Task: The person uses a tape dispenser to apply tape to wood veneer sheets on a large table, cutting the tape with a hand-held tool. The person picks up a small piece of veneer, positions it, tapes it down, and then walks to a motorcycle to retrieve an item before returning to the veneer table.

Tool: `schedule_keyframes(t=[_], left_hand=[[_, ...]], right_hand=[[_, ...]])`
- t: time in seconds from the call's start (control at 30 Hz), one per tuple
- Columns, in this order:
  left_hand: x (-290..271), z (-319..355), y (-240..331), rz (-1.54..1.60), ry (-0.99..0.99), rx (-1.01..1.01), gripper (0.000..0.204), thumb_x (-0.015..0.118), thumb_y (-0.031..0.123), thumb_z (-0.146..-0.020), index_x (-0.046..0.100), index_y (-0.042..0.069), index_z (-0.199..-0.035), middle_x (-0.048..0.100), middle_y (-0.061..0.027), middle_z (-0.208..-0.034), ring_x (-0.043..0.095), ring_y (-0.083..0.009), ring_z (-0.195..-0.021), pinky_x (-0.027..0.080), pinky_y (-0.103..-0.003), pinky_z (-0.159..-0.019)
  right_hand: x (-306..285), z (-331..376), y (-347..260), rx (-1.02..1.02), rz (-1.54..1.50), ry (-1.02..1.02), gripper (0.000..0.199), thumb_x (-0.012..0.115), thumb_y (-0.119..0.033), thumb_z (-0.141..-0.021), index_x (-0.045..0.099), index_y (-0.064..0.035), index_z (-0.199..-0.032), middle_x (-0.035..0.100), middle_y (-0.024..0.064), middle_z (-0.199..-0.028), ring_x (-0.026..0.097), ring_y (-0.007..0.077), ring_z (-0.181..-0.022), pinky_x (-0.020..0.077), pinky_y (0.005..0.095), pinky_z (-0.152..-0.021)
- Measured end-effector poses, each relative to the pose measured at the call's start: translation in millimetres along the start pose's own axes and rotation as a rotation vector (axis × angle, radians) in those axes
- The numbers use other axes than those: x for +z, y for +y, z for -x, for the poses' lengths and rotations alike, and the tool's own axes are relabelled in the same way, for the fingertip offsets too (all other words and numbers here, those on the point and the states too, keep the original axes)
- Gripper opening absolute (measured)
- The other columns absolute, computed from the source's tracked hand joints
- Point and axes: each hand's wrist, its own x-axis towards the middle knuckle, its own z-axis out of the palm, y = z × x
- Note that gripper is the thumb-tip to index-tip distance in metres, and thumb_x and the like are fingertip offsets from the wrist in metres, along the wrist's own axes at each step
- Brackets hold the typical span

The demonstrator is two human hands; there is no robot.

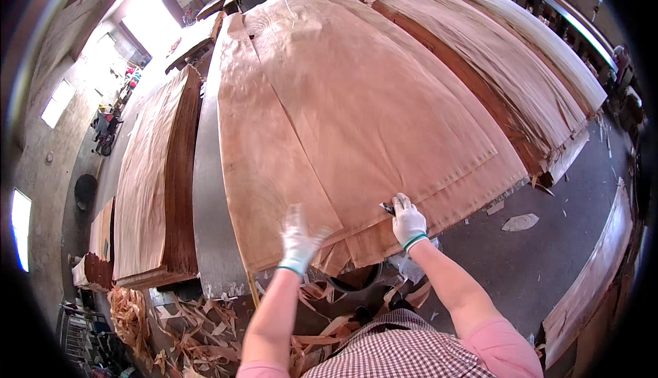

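Note:
Large sheets of pinkish-tan wood veneer [356, 117] lie overlapped on the table in front of me, with a long dark seam running down their left part. Above the near left part of the sheets is my left hand [299, 239], in a white glove with a green cuff. It is slightly blurred, its fingers spread and nothing in them. My right hand [409, 223], gloved alike, is closed around a small black tool [388, 209] at the near edge of the veneer. Only the tool's end shows past the fingers, so its exact kind is hidden.
Thick veneer stacks stand to the left [147, 179] and to the right [493, 69]. Torn veneer scraps [199, 330] litter the floor at lower left. A loose strip [593, 261] lies at far right, and a pale scrap [520, 222] rests on the grey surface [548, 254].

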Motion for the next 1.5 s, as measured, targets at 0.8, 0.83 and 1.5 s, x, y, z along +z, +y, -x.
schedule_keyframes(t=[0.8,0.83,1.5], left_hand=[[-182.1,101.1,-496.8,1.381,0.24,-0.734,0.018,0.055,-0.002,-0.078,0.05,0.013,-0.069,0.054,-0.0011,-0.064,0.052,-0.0154,-0.052,0.047,-0.03,-0.052],[-169.6,121.0,-511.8,1.5,0.267,-0.699,0.015,0.057,-0.001,-0.077,0.052,0.011,-0.069,0.057,-0.003,-0.066,0.054,-0.0144,-0.055,0.046,-0.028,-0.051],[-151.9,167.2,-647.5,1.382,0.379,-1.146,0.014,0.047,0.01,-0.088,0.059,0.002,-0.09,0.063,-0.0106,-0.081,0.062,-0.0237,-0.071,0.055,-0.032,-0.063]], right_hand=[[67.1,120.8,-406.2,0.048,-0.117,-0.653,0.083,0.056,-0.045,-0.085,0.015,-0.0076,-0.146,0.055,0.0273,-0.116,0.061,0.0388,-0.097,0.0492,0.0463,-0.083],[69.7,120.3,-415.0,0.064,-0.121,-0.633,0.082,0.056,-0.044,-0.085,0.015,-0.0079,-0.146,0.056,0.0267,-0.114,0.062,0.0383,-0.096,0.0498,0.046,-0.081],[108.7,192.2,-420.8,0.452,-0.868,-0.015,0.023,0.063,-0.015,-0.078,0.058,-0.0034,-0.096,0.057,0.0122,-0.067,0.056,0.0234,-0.061,0.045,0.033,-0.059]])
